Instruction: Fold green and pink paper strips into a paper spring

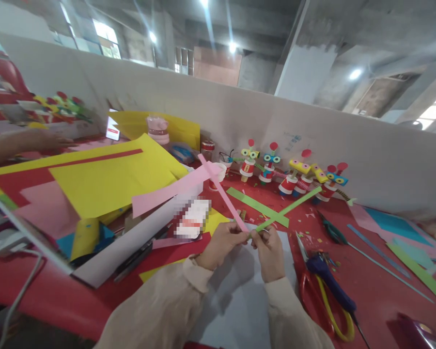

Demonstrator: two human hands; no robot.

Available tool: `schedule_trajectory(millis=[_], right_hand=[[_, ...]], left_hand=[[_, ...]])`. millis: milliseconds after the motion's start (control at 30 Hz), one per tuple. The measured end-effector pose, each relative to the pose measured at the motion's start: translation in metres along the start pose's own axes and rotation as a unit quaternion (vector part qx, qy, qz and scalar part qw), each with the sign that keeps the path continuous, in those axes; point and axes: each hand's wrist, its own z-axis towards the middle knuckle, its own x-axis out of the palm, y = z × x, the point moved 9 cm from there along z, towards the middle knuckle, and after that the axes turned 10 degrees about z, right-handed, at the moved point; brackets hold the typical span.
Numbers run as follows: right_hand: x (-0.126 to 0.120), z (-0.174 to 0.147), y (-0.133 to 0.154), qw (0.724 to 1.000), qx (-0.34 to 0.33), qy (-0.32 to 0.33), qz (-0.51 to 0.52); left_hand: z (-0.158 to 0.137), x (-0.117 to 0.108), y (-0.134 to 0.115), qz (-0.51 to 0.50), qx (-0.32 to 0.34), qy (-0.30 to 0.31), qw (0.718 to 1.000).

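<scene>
My left hand (223, 244) pinches the lower end of a pink paper strip (223, 195), which slants up and to the left. Close beside it, my right hand (271, 249) grips the end of a green paper strip (290, 208) that slants up and to the right. The two strip ends meet between my fingertips; whether they are joined is hidden by the fingers. Both hands are closed, above a pale sheet (236, 300) on the red table. Behind the held green strip lies a wider green strip (252, 201).
Several paper-cup robot figures (247, 167) stand along the wall. Scissors (305, 291) and a purple-handled tool (330, 281) lie at right, with green-handled pliers (332, 228) beyond. Yellow sheets (105, 179), a white roll (131, 242) and a phone (193, 219) are at left. Another person's hand (54, 139) is at far left.
</scene>
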Motion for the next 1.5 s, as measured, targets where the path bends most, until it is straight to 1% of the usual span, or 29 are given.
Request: schedule_trajectory(millis=[100, 200, 267, 367, 433, 500, 567, 733, 867, 967, 1100, 1233, 1400, 1500], right_hand=[[-0.001, 0.000, 0.002, 1.000, -0.010, 0.000, -0.029], [0.000, 0.000, 0.006, 0.999, -0.010, 0.003, -0.035], [0.002, -0.001, 0.009, 1.000, -0.004, 0.007, -0.015], [0.010, -0.004, 0.012, 0.999, 0.009, 0.031, 0.029], [0.015, -0.005, 0.012, 0.998, 0.016, 0.052, 0.038], [0.017, -0.006, 0.011, 0.998, 0.022, 0.058, 0.032], [0.015, -0.005, 0.008, 0.998, 0.031, 0.049, 0.028], [0.009, -0.002, 0.004, 0.998, 0.047, 0.027, 0.038], [0.009, -0.003, -0.001, 0.994, 0.071, 0.022, 0.077], [0.011, -0.003, -0.001, 0.993, 0.070, 0.026, 0.090], [0.010, -0.001, 0.001, 0.993, 0.069, 0.023, 0.096], [0.006, 0.001, 0.000, 0.990, 0.084, 0.007, 0.110], [0.007, 0.002, -0.006, 0.986, 0.106, 0.011, 0.128], [0.007, 0.003, -0.008, 0.986, 0.106, 0.011, 0.129]], left_hand=[[-0.001, 0.003, 0.002, -0.007, -0.020, 0.022, 1.000], [0.000, 0.000, 0.002, -0.002, -0.013, 0.009, 1.000], [0.001, -0.002, 0.004, -0.010, -0.008, -0.005, 1.000], [0.001, -0.003, 0.008, -0.045, -0.022, -0.016, 0.999], [0.001, -0.004, 0.010, -0.058, -0.031, -0.019, 0.998], [0.000, -0.007, 0.009, -0.057, -0.032, -0.025, 0.998], [0.000, -0.008, 0.008, -0.053, -0.035, -0.029, 0.998], [0.000, -0.003, 0.007, -0.045, -0.032, -0.014, 0.998], [-0.001, -0.007, 0.003, -0.021, -0.010, -0.048, 0.999], [-0.002, -0.008, 0.000, -0.001, 0.002, -0.058, 0.998], [-0.002, -0.005, 0.000, -0.006, -0.005, -0.031, 0.999], [0.001, -0.001, 0.006, -0.067, -0.015, 0.002, 0.998], [0.004, -0.001, 0.020, -0.130, -0.050, 0.017, 0.990], [0.007, 0.000, 0.027, -0.157, -0.071, 0.017, 0.985]])
